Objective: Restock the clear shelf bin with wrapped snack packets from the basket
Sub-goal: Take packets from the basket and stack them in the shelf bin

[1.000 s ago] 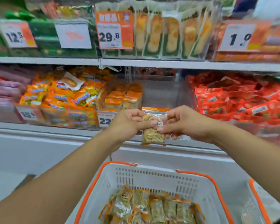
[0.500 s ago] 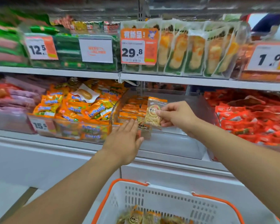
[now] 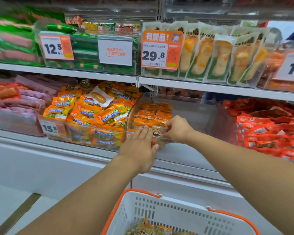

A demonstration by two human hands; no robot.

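1. Clear bin [image 3: 190, 114]: stands on the lower shelf [image 3: 92, 147] at its front edge, between a bin of orange-and-green packets [image 3: 90, 112] on its left and a heap of red packets [image 3: 265, 126] on its right. Flat orange packets [image 3: 153, 114] are stacked in its left half.
2. Snack packet [image 3: 157, 132]: at the bin's front left corner, just behind the front wall, partly hidden by both hands.
3. Right hand [image 3: 176, 129]: inside the bin, fingers curled, pinching the packet's top edge.
4. Left hand [image 3: 140, 148]: fingers straight and together, flat against the outside of the bin's front wall, holding nothing.
5. Basket [image 3: 176, 216]: white with orange rim, below the shelf at bottom centre; more wrapped packets [image 3: 143, 228] lie inside.
6. Upper shelf [image 3: 193, 87]: price tags 12.5 [image 3: 56, 47] and 29.8 [image 3: 161, 50] on the bins there.
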